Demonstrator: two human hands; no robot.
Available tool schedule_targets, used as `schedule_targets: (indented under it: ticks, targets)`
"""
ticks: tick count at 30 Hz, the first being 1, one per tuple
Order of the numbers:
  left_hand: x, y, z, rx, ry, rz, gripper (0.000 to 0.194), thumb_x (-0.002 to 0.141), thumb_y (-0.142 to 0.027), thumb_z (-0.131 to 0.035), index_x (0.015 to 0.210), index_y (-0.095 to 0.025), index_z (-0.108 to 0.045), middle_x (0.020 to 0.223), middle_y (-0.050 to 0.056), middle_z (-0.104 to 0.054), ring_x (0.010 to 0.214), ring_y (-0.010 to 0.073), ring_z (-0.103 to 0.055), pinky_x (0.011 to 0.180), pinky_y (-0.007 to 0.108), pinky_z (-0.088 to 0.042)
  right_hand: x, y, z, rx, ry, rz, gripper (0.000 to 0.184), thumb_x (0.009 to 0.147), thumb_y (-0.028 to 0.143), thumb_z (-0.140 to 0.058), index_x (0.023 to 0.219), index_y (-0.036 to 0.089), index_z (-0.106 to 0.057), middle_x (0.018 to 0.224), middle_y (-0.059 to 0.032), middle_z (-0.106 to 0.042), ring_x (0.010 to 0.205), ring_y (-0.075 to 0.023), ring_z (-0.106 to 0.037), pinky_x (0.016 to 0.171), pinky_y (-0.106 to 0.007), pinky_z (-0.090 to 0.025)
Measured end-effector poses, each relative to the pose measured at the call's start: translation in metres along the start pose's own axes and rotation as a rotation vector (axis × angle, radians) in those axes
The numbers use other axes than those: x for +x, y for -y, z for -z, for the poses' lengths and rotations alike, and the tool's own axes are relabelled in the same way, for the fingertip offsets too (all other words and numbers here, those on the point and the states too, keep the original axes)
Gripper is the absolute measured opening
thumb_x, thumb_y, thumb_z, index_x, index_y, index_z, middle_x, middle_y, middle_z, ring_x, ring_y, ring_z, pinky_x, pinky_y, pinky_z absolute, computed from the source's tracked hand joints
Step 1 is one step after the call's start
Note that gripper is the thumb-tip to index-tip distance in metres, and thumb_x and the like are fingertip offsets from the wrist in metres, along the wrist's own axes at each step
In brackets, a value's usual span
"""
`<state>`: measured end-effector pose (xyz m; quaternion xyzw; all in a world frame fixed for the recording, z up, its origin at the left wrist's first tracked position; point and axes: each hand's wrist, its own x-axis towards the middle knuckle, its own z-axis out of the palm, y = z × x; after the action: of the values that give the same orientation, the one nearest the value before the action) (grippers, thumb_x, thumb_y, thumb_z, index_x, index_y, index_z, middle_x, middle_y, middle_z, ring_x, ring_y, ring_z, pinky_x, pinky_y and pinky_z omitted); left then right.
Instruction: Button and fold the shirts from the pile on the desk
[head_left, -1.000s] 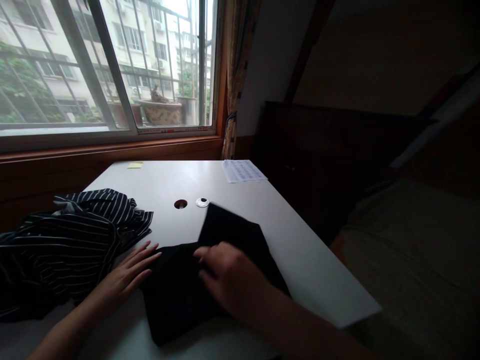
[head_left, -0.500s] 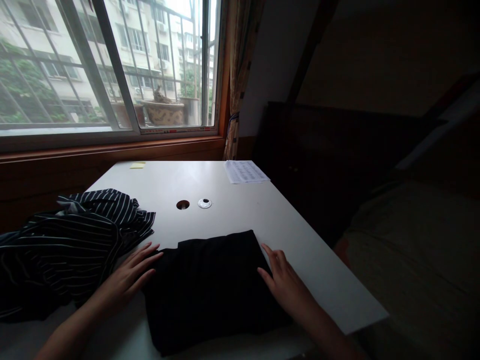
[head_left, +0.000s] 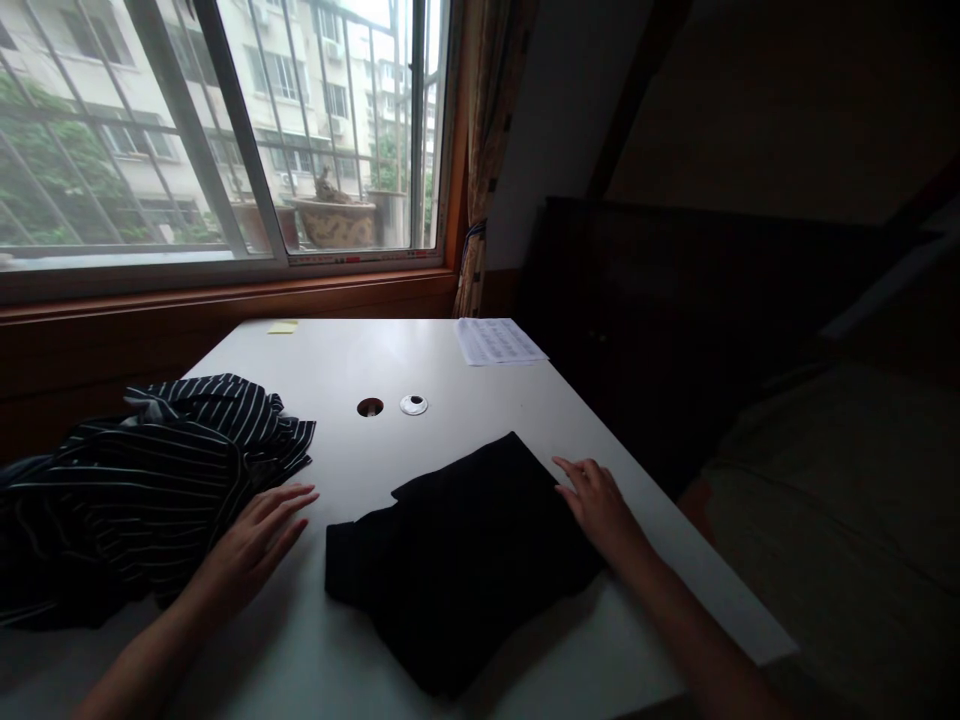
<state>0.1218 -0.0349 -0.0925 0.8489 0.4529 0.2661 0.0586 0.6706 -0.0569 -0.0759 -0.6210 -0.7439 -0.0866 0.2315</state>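
Note:
A folded black garment (head_left: 480,550) lies turned at an angle on the white table (head_left: 337,362), its upper corner pointing away from me. My left hand (head_left: 259,535) is to the left of the garment, apart from it, with fingers stretched out and nothing held. Close to the garment's right edge is my right hand (head_left: 600,500), fingers spread and index finger extended; whether its palm side touches the cloth I cannot tell. Crumpled black-and-white striped clothing (head_left: 165,480) is heaped on the table beyond my left hand.
Printed sheets (head_left: 499,342) lie at the far right corner, a yellow sticky note (head_left: 283,327) at the far left. A cable hole (head_left: 370,407) and a round cap (head_left: 414,404) sit mid-table. Behind are a barred window (head_left: 330,130) and a tied curtain (head_left: 480,180).
The black garment has rotated counterclockwise and shifted right, leaving a gap beside my left hand. My right hand has moved right and farther away from me.

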Motion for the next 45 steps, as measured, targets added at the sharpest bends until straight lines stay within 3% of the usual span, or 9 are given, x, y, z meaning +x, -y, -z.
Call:
schedule_targets:
  ticks: [3, 6, 11, 16, 21, 29, 38, 41, 45]
  targets:
    - [0.011, -0.012, 0.002, -0.062, 0.038, 0.028, 0.032, 0.101, -0.044, -0.051, 0.126, -0.030, -0.065, 0.128, 0.006, -0.065, 0.121, 0.0255, -0.059, 0.102, 0.042, -0.050, 0.001, 0.017, 0.016, 0.066, -0.020, 0.146, 0.021, 0.100, 0.022, -0.051, 0.114, 0.020, -0.066, 0.103, -0.0109, -0.060, 0.099, -0.0271, -0.057, 0.093, -0.047, -0.048]
    - [0.030, -0.031, 0.001, -0.137, 0.125, 0.084, 0.032, 0.101, -0.046, -0.049, 0.120, -0.028, -0.067, 0.118, 0.006, -0.068, 0.111, 0.0247, -0.063, 0.096, 0.039, -0.052, -0.015, 0.066, 0.029, 0.284, 0.102, 0.384, 0.012, 0.099, 0.025, -0.057, 0.104, 0.021, -0.066, 0.103, -0.0080, -0.062, 0.098, -0.0226, -0.056, 0.088, -0.039, -0.049]
    - [0.078, -0.060, -0.014, -0.286, 0.273, 0.185, 0.040, 0.099, -0.052, -0.047, 0.119, -0.024, -0.067, 0.114, 0.008, -0.069, 0.103, 0.0241, -0.066, 0.090, 0.037, -0.053, -0.044, 0.130, 0.023, 0.404, 0.278, 0.705, 0.038, 0.088, 0.046, -0.070, 0.116, 0.021, -0.063, 0.107, -0.0061, -0.065, 0.099, -0.0231, -0.056, 0.085, -0.039, -0.047]
    - [0.129, -0.081, -0.037, -0.351, 0.476, 0.231, 0.051, 0.089, -0.057, -0.054, 0.122, -0.018, -0.065, 0.109, 0.011, -0.068, 0.096, 0.0248, -0.065, 0.084, 0.034, -0.051, -0.052, 0.139, 0.016, 0.331, 0.172, 0.782, 0.031, 0.089, 0.035, -0.068, 0.115, 0.019, -0.063, 0.100, -0.0051, -0.068, 0.090, -0.0213, -0.057, 0.079, -0.037, -0.045]
    - [0.155, -0.090, -0.046, -0.364, 0.644, 0.334, 0.046, 0.080, -0.060, -0.059, 0.088, -0.016, -0.069, 0.077, 0.006, -0.067, 0.071, 0.0226, -0.061, 0.062, 0.030, -0.044, -0.055, 0.144, 0.022, 0.264, 0.052, 0.852, 0.015, 0.092, 0.021, -0.060, 0.106, 0.016, -0.065, 0.079, -0.0032, -0.066, 0.072, -0.0175, -0.056, 0.067, -0.034, -0.043]
    - [0.150, -0.094, -0.030, -0.525, 0.496, 0.405, 0.042, 0.079, -0.062, -0.056, 0.082, -0.020, -0.055, 0.075, -0.001, -0.057, 0.071, 0.0174, -0.053, 0.062, 0.027, -0.043, -0.048, 0.150, 0.040, 0.480, -0.179, 0.702, 0.023, 0.090, 0.009, -0.052, 0.110, 0.013, -0.062, 0.079, -0.0051, -0.067, 0.070, -0.0167, -0.058, 0.065, -0.032, -0.051]
    - [0.139, -0.108, 0.039, -0.717, 0.249, 0.318, 0.035, 0.087, -0.050, -0.060, 0.101, -0.019, -0.052, 0.070, -0.004, -0.054, 0.059, 0.0117, -0.046, 0.053, 0.023, -0.036, -0.030, 0.182, 0.080, 0.499, -0.192, 0.777, 0.028, 0.093, 0.016, -0.060, 0.120, 0.012, -0.060, 0.082, -0.0042, -0.071, 0.068, -0.0156, -0.059, 0.061, -0.031, -0.052]
    - [0.118, -0.091, 0.049, -0.634, 0.285, 0.303, 0.037, 0.089, -0.049, -0.059, 0.112, -0.020, -0.052, 0.069, -0.006, -0.053, 0.057, 0.0112, -0.045, 0.052, 0.022, -0.035, -0.034, 0.204, 0.066, 0.509, -0.182, 0.851, 0.014, 0.097, 0.020, -0.059, 0.109, 0.015, -0.064, 0.070, 0.0017, -0.066, 0.060, -0.0119, -0.055, 0.052, -0.027, -0.046]
    - [0.079, -0.057, 0.038, -0.466, 0.369, 0.316, 0.038, 0.091, -0.051, -0.056, 0.114, -0.020, -0.057, 0.074, -0.002, -0.061, 0.063, 0.0149, -0.056, 0.056, 0.024, -0.044, -0.046, 0.231, 0.022, 0.454, -0.155, 0.922, 0.008, 0.095, 0.024, -0.065, 0.091, 0.016, -0.065, 0.062, 0.0050, -0.055, 0.051, -0.0095, -0.045, 0.043, -0.025, -0.033]
